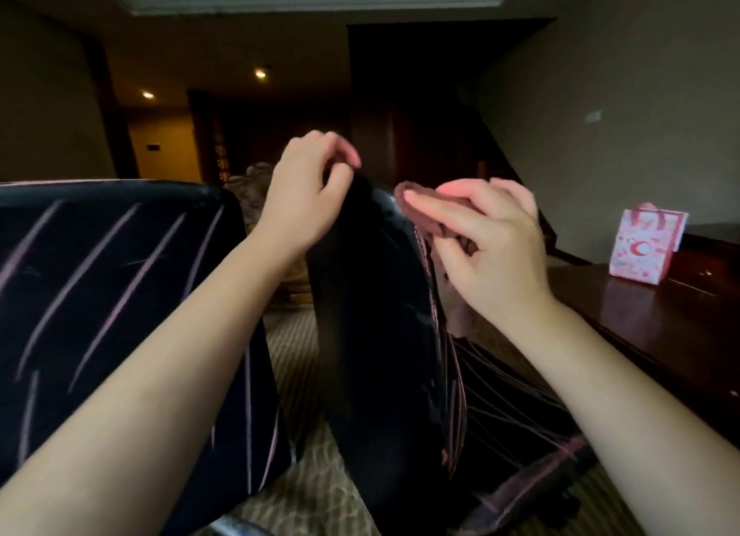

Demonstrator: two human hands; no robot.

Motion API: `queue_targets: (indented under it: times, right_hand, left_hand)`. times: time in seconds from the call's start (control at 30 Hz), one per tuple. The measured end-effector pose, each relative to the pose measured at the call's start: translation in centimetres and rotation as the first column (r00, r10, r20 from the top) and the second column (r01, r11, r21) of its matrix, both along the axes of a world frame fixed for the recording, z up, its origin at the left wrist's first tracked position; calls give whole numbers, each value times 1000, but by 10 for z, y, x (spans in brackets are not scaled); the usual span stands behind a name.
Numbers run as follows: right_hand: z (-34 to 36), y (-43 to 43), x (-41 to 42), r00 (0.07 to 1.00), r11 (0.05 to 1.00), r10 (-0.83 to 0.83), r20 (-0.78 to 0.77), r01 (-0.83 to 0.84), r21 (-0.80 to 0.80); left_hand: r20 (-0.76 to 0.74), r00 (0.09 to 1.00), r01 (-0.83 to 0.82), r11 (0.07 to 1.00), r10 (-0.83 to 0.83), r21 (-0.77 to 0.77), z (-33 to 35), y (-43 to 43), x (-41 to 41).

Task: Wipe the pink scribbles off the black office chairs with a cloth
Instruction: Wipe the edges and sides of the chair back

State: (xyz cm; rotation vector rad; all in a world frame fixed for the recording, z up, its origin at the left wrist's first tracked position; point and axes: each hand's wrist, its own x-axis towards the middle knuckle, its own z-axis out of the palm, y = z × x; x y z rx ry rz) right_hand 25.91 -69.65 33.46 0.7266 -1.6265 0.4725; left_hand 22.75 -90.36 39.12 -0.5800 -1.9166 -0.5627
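Steadying the edge-on chair back [372,295] comes first. My left hand [308,183] pinches its top rim with the fingers curled over the far side. My right hand [492,247] grips the bunched maroon cloth [412,187] and holds it against the back's right face, just below the top. I judge that the wiping of this chair is only starting, since pink scribbles [440,347] run down that right face untouched. The next move calls for firm strokes down along those lines, with the left hand bracing against the push. This back stands nearly upright, its long axis running top to bottom and its thin edge pointing at me. A second chair back [100,279] to the left, broadside to me, carries slanted pink strokes too, so much work remains. A pink gift bag [644,251] sits on the dark worktop [640,323] at right.
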Motion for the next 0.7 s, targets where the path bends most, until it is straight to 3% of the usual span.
queue_targets:
  times: [0.1, 0.2, 0.3, 0.47, 0.7]
  right_hand:
    - [0, -24, -10, 1000, 986, 14, 9, -16, 168]
    - [-28, -22, -28, 997, 967, 14, 73, -33, 254]
    - [-42, -24, -37, 991, 953, -9, 131, -31, 302]
    - [18, -70, -53, 999, 967, -24, 39, 13, 256]
    - [-30, -73, -56, 996, 945, -12, 83, -16, 328]
  left_hand:
    - [69, 998, 18, 998, -15, -53, 10, -5, -20]
    - [42, 997, -55, 990, 60, -128, 6, -18, -37]
    - [-12, 999, -51, 998, 51, -43, -5, -35, -51]
    - [33, 999, -33, 999, 33, 19, -5, -49, -66]
    - [28, 999, 19, 1000, -19, 4, -7, -64, -74]
